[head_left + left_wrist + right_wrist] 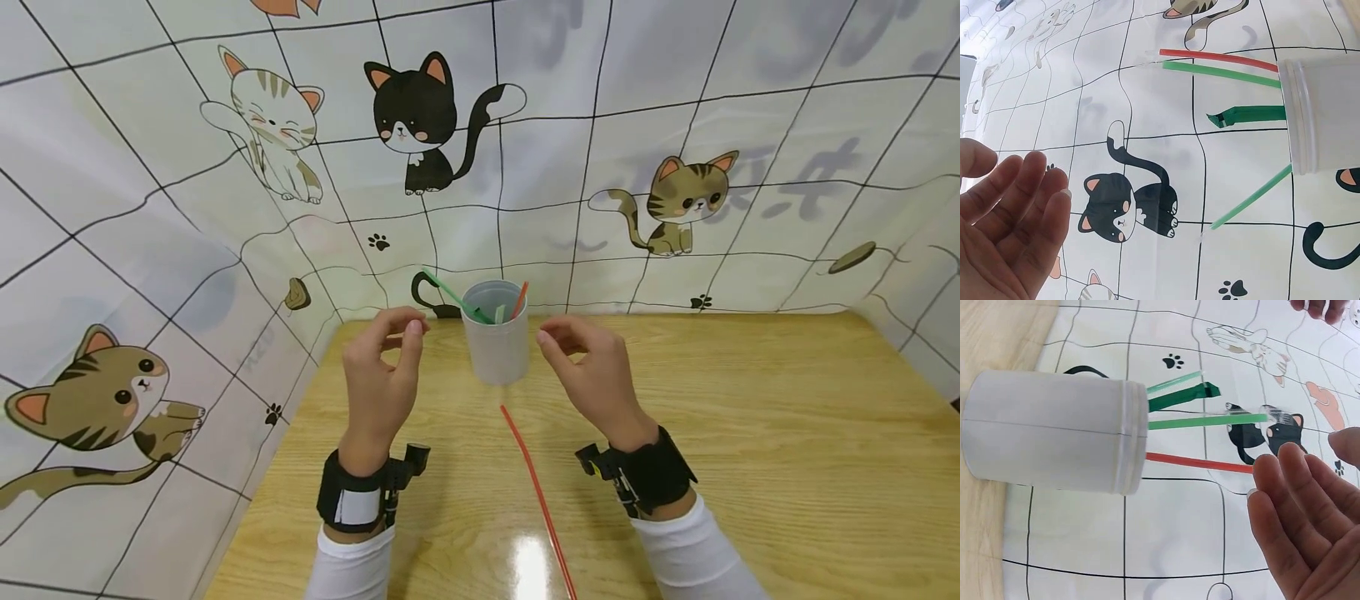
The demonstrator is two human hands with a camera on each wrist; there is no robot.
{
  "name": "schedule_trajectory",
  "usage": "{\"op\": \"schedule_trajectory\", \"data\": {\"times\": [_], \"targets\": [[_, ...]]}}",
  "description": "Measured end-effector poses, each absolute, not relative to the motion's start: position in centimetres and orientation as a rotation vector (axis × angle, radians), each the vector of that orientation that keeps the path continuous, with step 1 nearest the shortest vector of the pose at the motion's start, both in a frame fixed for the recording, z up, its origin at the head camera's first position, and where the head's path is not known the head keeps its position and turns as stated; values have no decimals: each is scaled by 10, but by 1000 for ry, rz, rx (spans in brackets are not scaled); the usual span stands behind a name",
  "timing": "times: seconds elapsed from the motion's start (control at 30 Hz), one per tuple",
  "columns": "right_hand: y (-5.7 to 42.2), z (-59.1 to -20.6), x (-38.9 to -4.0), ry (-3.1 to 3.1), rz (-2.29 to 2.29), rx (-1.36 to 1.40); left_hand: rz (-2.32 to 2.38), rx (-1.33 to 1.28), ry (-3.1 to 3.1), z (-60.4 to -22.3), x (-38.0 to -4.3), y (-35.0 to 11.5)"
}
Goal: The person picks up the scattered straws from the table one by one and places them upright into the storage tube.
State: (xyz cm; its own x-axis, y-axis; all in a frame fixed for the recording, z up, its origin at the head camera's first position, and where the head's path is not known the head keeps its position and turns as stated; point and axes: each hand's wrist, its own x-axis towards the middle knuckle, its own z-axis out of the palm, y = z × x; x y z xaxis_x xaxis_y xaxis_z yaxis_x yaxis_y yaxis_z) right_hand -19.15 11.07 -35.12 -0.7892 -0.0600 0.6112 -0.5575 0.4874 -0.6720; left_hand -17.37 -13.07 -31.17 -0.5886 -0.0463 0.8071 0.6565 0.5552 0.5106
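Observation:
A whitish plastic cup (498, 354) stands upright on the table near the wall. Out of its mouth stick a red straw (1219, 58), two light green straws (1250, 198) and a dark green flat strip (1179, 398) with a folded or cut tip. My left hand (381, 375) hovers left of the cup, fingers loosely bent and holding nothing. On the other side my right hand (592, 371) is held likewise, its fingers apart from the cup. Between the forearms, another red straw (537, 483) lies on the table, running from just before the cup toward me.
The wooden table (787, 442) meets a white cloth backdrop (555, 200) printed with black grid lines and cartoon cats, close behind the cup. The backdrop also rises along the left side. Black straps with small cameras (652, 471) sit on both wrists.

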Motion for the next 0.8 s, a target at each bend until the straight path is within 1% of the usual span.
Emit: {"op": "schedule_trajectory", "data": {"times": [0.2,0.43,0.57,0.8], "targets": [[97,-372,-201,-2512,1146,426,-1076,-501,-1969,-311,-172,-131],[77,-402,-205,-2903,837,377,-1079,-508,-1971,-313,-171,-130],[72,-418,-205,-3042,713,392,-1074,-531,-1967,-313,-171,-129],[67,-440,-207,-3198,659,466,-1076,-541,-1963,-315,-171,-129]]}}
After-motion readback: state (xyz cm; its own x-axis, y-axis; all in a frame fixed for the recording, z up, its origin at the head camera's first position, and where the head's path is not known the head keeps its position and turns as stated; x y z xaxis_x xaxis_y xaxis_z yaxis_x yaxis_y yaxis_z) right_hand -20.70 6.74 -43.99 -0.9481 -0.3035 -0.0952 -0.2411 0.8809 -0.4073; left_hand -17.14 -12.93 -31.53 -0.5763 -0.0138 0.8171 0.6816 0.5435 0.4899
